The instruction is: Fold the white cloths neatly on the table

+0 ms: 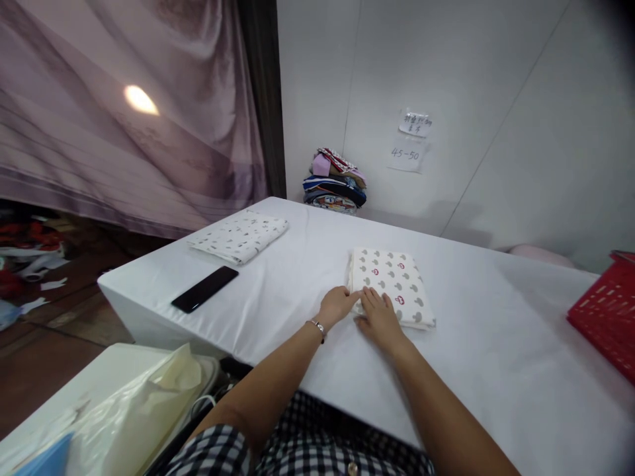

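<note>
A folded white cloth with grey and red mushroom-like prints lies flat on the white-covered table. My left hand, a bracelet at its wrist, is at the cloth's near left corner with its fingers closed on the edge. Against it, my right hand rests flat on the near left part of the cloth, fingers stretched out. The two hands touch or nearly touch at the fingertips, and that corner is partly hidden under them.
Another folded printed cloth and a black phone lie on the left of the table. Stacked folded fabrics stand behind its far edge. A red basket is at right. A plastic bag sits on a white surface at lower left.
</note>
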Tool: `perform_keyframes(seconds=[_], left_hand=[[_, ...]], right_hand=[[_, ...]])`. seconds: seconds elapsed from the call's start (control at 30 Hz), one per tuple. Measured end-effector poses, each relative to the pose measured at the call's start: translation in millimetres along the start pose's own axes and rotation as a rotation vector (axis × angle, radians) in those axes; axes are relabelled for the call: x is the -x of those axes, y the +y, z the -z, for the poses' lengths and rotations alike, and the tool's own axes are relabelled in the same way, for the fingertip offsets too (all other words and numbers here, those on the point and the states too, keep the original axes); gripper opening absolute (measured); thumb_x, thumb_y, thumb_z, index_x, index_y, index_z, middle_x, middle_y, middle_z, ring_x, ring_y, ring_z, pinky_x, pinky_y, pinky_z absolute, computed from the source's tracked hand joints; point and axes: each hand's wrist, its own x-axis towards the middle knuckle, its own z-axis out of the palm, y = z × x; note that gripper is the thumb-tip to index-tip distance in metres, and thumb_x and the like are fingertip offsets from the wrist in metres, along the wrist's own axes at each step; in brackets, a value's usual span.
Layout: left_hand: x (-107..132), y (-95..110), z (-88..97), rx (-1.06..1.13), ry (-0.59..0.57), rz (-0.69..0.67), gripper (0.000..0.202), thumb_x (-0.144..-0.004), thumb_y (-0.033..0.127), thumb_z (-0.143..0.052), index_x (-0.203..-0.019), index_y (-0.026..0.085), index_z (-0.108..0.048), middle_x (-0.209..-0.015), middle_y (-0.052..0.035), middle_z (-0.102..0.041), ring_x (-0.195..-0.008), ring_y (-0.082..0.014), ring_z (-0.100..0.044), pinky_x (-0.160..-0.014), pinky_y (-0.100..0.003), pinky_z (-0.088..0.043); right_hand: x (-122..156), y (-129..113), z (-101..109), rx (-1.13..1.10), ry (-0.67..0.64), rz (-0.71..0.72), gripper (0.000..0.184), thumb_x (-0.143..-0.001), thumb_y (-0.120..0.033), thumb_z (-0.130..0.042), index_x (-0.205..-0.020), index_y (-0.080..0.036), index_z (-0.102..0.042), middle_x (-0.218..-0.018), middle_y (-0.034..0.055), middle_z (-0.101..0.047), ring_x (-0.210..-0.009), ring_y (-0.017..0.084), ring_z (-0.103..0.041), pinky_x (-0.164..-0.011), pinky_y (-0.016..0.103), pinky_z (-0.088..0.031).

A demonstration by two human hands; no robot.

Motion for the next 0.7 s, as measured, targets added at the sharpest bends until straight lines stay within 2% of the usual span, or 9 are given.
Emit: perform_keyframes(seconds=[0.1,0.2,0.37,0.5,0.7], left_hand=[[0,6,-1.6,-0.124,0.015,0.000,0.038,-0.084,0.049,-0.041,-0.072,0.018,-0.059,-0.079,-0.0064,-0.066,-0.074,-0.0186,-0.059,-0.061,-0.027,-0.037],[3,6,-2.4,-0.147,0.006,-0.006,0.037,-0.087,0.043,-0.036,-0.074,0.017,-0.060,-0.084,-0.0086,-0.067,-0.080,-0.0199,-0.061,-0.065,-0.028,-0.039],[-2,7,0.0,-0.158,-0.011,0.025,0.041,-0.087,0.048,-0.036,-0.077,0.018,-0.062,-0.086,-0.0092,-0.069,-0.082,-0.0210,-0.062,-0.066,-0.028,-0.041],[-14,17,-0.6,-0.179,-0.007,0.066,0.052,-0.083,0.061,-0.036,-0.092,0.017,-0.062,-0.099,-0.0124,-0.067,-0.094,-0.0247,-0.061,-0.072,-0.030,-0.043],[-20,19,-3.7,-0.198,-0.037,0.100,0.042,-0.088,0.046,-0.033,-0.102,0.016,-0.060,-0.112,-0.0134,-0.063,-0.104,-0.0235,-0.058,-0.081,-0.030,-0.042]], right_hand=[[0,3,4,-0.018,-0.024,0.001,0.060,-0.083,-0.031,-0.045,-0.140,-0.014,-0.032,-0.148,0.0106,-0.025,-0.137,0.024,-0.018,-0.110,0.045,-0.009],[0,11,9,-0.022,-0.043,-0.028,0.059,-0.084,-0.034,-0.045,-0.139,-0.016,-0.034,-0.147,0.0099,-0.028,-0.137,0.024,-0.019,-0.109,0.048,-0.008],[1,14,7,0.020,-0.018,-0.057,0.062,-0.082,-0.032,-0.048,-0.139,-0.015,-0.032,-0.148,0.0118,-0.025,-0.137,0.026,-0.017,-0.108,0.051,-0.008],[1,10,1,0.045,0.007,-0.046,0.063,-0.082,-0.029,-0.049,-0.140,-0.013,-0.031,-0.148,0.0128,-0.025,-0.137,0.026,-0.017,-0.108,0.050,-0.010],[0,12,1,0.030,0.018,-0.018,0.061,-0.083,-0.031,-0.047,-0.139,-0.015,-0.031,-0.148,0.0112,-0.026,-0.137,0.025,-0.018,-0.109,0.049,-0.012]])
